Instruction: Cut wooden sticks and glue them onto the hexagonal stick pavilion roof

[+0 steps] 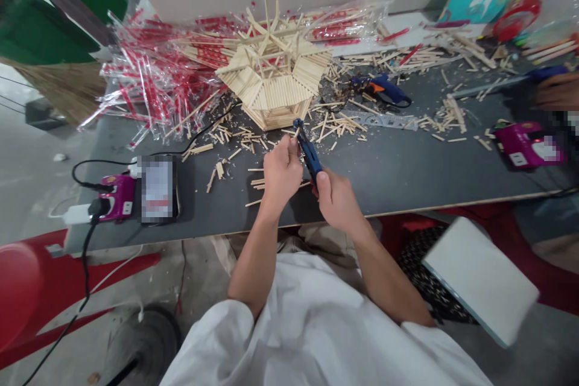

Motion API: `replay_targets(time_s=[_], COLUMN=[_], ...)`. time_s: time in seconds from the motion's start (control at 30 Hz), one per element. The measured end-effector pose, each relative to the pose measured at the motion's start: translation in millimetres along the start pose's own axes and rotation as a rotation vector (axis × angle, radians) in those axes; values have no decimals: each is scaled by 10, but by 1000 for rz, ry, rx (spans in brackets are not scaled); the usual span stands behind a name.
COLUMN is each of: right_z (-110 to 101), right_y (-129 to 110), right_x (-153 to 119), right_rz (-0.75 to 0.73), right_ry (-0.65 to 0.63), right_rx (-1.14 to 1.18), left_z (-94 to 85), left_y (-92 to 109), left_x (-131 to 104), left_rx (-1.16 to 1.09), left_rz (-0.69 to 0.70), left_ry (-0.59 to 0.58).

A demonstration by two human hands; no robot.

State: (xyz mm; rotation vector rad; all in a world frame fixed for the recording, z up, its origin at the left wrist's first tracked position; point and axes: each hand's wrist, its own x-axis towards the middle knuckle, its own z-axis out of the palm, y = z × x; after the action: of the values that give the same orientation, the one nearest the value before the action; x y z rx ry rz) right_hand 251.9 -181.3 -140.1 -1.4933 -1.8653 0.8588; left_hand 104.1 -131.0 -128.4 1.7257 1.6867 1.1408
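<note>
Near the front middle of the table, my left hand is closed with a thin wooden stick pinched at its fingertips. My right hand wraps round the handles of a pair of blue cutters, whose jaws are at the stick's end. How far the jaws are closed on it I cannot tell. Several loose wooden sticks lie beside and partly behind my left hand. Just beyond both hands stands a many-sided model built of wooden sticks, with one long stick rising from its top.
Plastic-wrapped bundles of red-marked sticks lie at the back left. A blue glue gun and a clear ruler rest among scraps. A phone and purple power strip are at left. Another person's hand shows at right.
</note>
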Motion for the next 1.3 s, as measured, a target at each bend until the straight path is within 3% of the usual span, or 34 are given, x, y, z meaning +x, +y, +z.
replay_targets(time_s=[0.97,1.13,1.3], right_z=[-23,-45,-204], right_y=[-18,36,94], right_x=[13,-5,18], right_rz=[-4,-17,-13], right_ry=[-44,46,130], right_rx=[-199,-202,-228], left_z=[-58,-55,-63], left_y=[-57,25,46], left_x=[12,0,-2], left_rx=[-52,-75,-197], left_rz=[-28,-9,-1], left_ry=[-32,-47,-90])
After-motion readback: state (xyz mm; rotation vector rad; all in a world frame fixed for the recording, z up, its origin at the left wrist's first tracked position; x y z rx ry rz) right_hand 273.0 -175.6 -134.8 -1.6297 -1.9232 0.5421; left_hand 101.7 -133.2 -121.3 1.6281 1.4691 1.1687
